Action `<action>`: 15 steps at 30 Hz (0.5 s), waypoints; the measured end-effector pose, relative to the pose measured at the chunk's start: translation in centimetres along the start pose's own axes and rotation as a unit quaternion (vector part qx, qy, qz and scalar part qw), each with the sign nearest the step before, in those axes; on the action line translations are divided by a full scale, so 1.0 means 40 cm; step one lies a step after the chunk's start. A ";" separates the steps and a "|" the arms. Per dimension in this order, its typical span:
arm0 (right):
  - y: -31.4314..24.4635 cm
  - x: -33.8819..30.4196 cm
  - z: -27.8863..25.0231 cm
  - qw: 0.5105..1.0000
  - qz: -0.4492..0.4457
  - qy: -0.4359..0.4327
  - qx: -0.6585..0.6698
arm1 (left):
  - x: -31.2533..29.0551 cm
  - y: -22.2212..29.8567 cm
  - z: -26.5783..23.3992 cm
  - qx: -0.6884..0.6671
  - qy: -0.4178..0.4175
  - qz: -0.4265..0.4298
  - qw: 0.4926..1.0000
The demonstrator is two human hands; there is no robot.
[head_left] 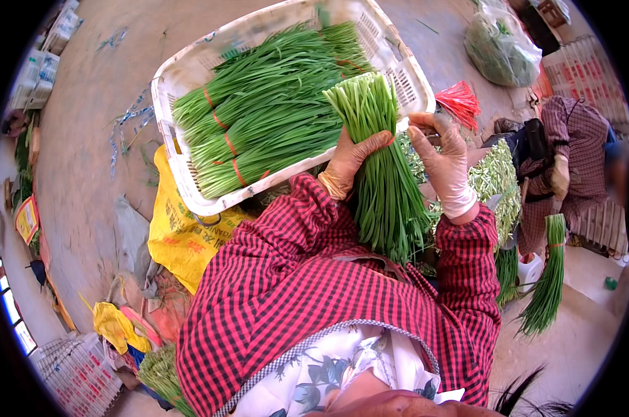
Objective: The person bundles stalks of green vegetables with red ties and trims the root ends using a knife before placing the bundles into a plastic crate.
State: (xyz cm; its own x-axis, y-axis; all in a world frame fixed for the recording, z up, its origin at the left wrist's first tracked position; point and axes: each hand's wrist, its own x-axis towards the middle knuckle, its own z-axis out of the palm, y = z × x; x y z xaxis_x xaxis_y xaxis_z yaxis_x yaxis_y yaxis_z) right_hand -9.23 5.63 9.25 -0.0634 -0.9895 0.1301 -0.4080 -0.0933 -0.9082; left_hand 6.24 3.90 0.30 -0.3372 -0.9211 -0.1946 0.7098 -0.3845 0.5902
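Head view: a bunch of long green stalks is held up in front of the wearer's chest, just off the near right corner of the crate. Long axis runs away from the body — pale cut ends at the far end, dark leaf tips hanging back toward the chest, slanting a little right.

Left hand, gloved: fingers closed around the bunch from its left side, below the pale ends. A red band shows at the stalks by the fingertips.

Right hand, also gloved: raised just beside the bunch on its right, thumb and forefinger bent toward each other. Cannot tell whether they pinch anything. The band lies to the left of these fingers, near them; the left hand is the nearer, right against it.

Containers: white plastic crate, beyond and left of the hands, holds banded green bunches lying side by side, most with pale ends left. Clear plastic bag, far right — greenery inside. Bundle of red strips outside the crate's right side. Yellow sack partly under the crate's near left corner.
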 end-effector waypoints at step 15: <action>-0.092 0.115 -0.061 0.979 0.050 -0.029 0.197 | -0.012 -0.013 0.033 0.088 -0.101 -0.013 0.991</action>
State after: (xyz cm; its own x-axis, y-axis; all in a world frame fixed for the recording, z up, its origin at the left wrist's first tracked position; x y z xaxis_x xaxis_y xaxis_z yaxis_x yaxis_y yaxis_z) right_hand -10.24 1.71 14.18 -0.0279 -0.9994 0.0200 -0.0181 -0.0195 -0.9996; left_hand 5.21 4.60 1.13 -0.4840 -0.8729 -0.0606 0.5862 -0.3749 0.7182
